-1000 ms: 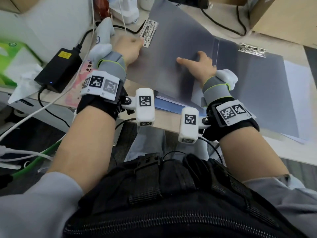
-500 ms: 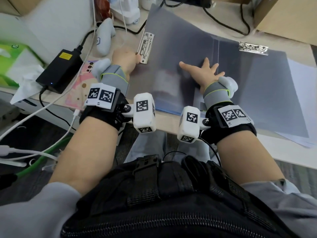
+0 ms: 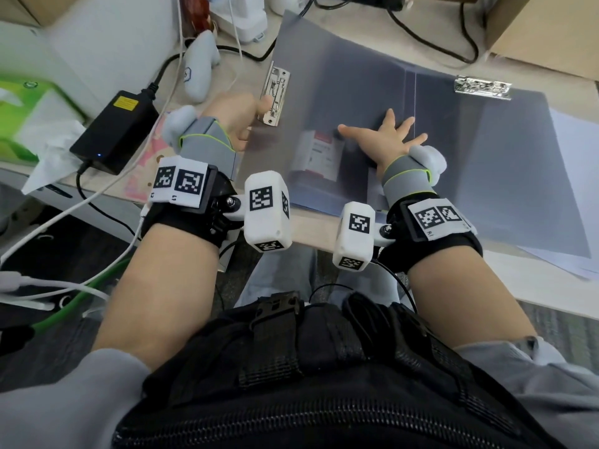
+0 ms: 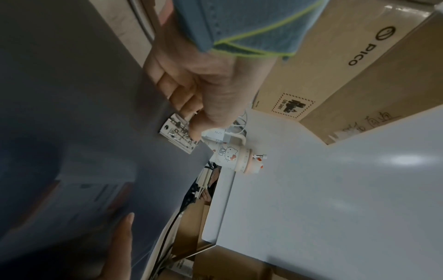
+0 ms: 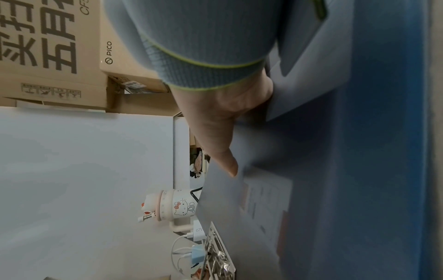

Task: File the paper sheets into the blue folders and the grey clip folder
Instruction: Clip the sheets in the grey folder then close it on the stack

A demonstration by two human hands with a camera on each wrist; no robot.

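The grey clip folder (image 3: 372, 102) lies open on the counter (image 3: 311, 228), spread over a blue folder (image 3: 324, 202) whose edge shows beneath it. The left hand (image 3: 233, 115) grips the folder's left edge beside the metal clip (image 3: 275, 92) — thumb on top, fingers curled under. The right hand (image 3: 389, 137) lies flat, fingers spread, pressing the translucent cover. That cover looks thin, light and slick — likely to bow and slide. Holding it at the stiffer clip edge seems the surest grip. Loose paper sheets (image 3: 580, 189) wait at the right.
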